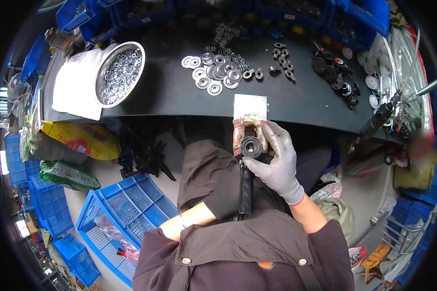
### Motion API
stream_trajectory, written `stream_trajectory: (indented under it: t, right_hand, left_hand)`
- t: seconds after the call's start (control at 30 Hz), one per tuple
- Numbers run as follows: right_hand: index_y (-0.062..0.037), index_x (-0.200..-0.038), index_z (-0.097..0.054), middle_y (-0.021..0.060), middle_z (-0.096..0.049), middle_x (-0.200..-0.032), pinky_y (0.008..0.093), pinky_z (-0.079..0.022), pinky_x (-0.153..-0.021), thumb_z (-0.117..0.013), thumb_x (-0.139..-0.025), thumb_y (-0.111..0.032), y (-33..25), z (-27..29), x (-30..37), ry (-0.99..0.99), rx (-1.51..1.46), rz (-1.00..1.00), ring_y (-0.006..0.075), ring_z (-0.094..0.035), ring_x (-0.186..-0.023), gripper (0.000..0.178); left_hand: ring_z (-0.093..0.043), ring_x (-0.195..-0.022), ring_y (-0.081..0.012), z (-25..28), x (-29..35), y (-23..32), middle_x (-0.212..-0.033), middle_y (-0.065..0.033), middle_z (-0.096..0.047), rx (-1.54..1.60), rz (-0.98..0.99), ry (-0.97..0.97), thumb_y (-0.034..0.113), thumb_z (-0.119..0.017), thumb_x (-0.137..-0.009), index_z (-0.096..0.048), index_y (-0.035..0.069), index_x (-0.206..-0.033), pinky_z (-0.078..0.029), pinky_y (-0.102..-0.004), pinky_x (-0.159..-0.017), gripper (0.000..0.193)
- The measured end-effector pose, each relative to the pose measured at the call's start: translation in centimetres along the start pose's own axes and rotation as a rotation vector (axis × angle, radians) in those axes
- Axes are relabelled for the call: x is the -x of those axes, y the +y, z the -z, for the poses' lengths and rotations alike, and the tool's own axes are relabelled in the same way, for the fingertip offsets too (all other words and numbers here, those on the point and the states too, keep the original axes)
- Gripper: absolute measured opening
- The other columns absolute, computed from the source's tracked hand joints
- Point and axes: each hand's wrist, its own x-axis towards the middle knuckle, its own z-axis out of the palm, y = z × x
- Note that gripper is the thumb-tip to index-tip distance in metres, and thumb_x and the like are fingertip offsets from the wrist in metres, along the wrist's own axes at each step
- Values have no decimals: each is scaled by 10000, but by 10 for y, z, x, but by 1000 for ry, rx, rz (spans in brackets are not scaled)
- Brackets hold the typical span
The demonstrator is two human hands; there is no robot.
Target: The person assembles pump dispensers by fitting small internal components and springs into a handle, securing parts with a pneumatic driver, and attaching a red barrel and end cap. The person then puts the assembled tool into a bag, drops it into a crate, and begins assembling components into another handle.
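Observation:
A worn metal fixture (pixel 250 107) with red and cream jaws juts from the near edge of the workbench. Between its jaws sits a round black part (pixel 251 146) with a ring-shaped recess and a bright centre. A black tube-shaped handle (pixel 245 189) runs from that part down toward my apron. My right hand (pixel 279 164), in a pale grey glove, closes round the black part, its thumb at the lower rim and fingers along the right jaw. My left hand (pixel 224 194), in a black glove, is beside the handle; its fingers blend into the dark cloth.
Metal washers (pixel 214 72), springs (pixel 226 36) and small metal fittings (pixel 282 58) lie on the black bench. A steel bowl (pixel 140 72) of nuts stands left; black parts (pixel 332 72) lie right. A power screwdriver (pixel 376 121) hangs at right. Below left is a blue crate (pixel 126 203).

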Motion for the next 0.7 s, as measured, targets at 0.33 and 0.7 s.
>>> stream_trajectory:
  t: [0.33, 0.7]
  right_hand:
    - [-20, -1197, -652, 158, -560, -1238, 339, -527, -879, -821, -659, -152, 3, -13, 8, 91, -38, -48, 278, -605, -1095, 579]
    - [-65, -1188, -596, 174, -479, -1272, 383, -492, -923, -838, -661, -188, 16, -20, 4, 116, -5, 72, 325, -544, -1137, 592]
  left_hand:
    - [-609, -749, -357, 1, -2, -6, -849, -170, -611, -145, -74, 70, 205, -614, -845, -524, 11, -1048, -479, -446, -643, 295]
    - [-640, -657, -328, 2, -25, -37, -743, -159, -640, -150, 46, -16, 169, -571, -882, -583, 27, -902, -508, -415, -588, 143]
